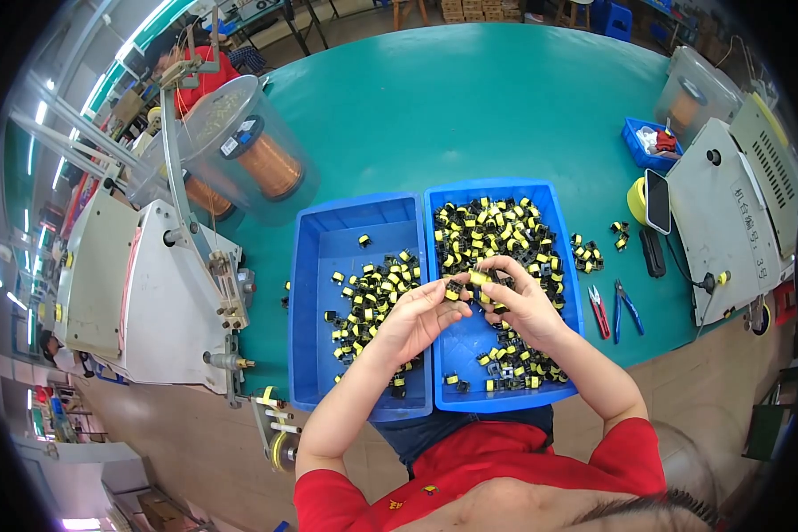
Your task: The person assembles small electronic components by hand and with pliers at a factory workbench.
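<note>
Teal round table (470, 106), crowded at both sides

Centre: two blue trays (315, 293) side by side. Left: grey winding machine (151, 301) and copper wire spools (270, 164). Right: grey machine (727, 222), phone (658, 201), yellow tape roll (637, 199), cutters (627, 306), loose parts (587, 254).

Both bare forearms are reaching forward from the red short sleeves, angling inward so the hands are meeting in front of the chest. The left hand (414, 312) is lying palm up, fingers curling and thumb pinching toward the right hand. The right hand (520, 297) is arching knuckles up just beside the left hand, fingertips bending down and touching it.
</note>
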Action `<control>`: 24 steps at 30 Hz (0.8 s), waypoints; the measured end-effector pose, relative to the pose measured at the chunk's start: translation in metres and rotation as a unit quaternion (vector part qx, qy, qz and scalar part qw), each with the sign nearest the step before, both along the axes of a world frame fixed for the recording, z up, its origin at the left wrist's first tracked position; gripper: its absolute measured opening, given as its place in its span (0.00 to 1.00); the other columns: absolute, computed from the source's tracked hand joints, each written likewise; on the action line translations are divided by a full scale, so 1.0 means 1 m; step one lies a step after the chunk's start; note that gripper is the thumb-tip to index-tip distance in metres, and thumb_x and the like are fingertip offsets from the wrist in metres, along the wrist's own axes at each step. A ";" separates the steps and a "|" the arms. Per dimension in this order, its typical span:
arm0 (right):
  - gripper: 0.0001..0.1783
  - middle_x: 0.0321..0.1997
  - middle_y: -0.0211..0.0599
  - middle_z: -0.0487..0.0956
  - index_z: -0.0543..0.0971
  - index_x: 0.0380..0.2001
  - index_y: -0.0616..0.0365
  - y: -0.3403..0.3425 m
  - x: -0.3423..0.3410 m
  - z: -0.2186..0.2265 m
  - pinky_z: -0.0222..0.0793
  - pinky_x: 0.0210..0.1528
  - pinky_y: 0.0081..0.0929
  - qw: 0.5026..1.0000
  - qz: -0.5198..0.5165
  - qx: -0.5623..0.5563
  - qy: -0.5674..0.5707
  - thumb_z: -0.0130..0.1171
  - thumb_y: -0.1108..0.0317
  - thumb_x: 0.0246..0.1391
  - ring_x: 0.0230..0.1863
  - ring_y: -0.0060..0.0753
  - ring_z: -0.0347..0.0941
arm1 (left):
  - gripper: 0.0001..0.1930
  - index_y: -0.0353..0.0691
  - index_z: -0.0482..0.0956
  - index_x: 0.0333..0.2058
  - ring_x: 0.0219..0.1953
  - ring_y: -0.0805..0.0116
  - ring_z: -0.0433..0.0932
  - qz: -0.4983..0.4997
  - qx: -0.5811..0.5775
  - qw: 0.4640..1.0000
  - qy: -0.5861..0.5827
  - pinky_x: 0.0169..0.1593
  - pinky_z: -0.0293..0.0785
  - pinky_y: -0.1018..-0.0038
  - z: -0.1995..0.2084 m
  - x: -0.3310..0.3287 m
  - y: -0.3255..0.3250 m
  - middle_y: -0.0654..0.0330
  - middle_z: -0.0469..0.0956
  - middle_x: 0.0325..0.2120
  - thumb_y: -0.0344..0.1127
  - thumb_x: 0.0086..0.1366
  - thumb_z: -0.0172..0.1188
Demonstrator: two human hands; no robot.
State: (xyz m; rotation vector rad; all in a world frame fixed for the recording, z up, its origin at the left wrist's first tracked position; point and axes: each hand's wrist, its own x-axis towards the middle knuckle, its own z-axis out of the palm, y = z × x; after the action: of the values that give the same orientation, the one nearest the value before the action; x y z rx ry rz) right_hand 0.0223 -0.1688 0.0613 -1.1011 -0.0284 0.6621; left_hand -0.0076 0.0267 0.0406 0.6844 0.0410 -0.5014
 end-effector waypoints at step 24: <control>0.18 0.37 0.32 0.69 0.69 0.47 0.59 0.005 -0.005 -0.006 0.64 0.28 0.17 0.992 0.032 -0.065 -0.105 0.56 0.74 0.51 0.28 0.18 0.68 | 0.10 0.37 0.72 0.42 0.31 0.78 0.67 0.071 0.135 0.986 -0.061 0.35 0.63 0.81 0.002 -0.005 -0.010 0.64 0.72 0.32 0.31 0.62 0.55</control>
State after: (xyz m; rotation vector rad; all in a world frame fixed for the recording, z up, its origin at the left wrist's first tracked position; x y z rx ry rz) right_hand 0.0174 -0.1640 0.0557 -1.2963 -0.2059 0.6095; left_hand -0.0130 0.0163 0.0423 0.9685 0.0429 -0.3186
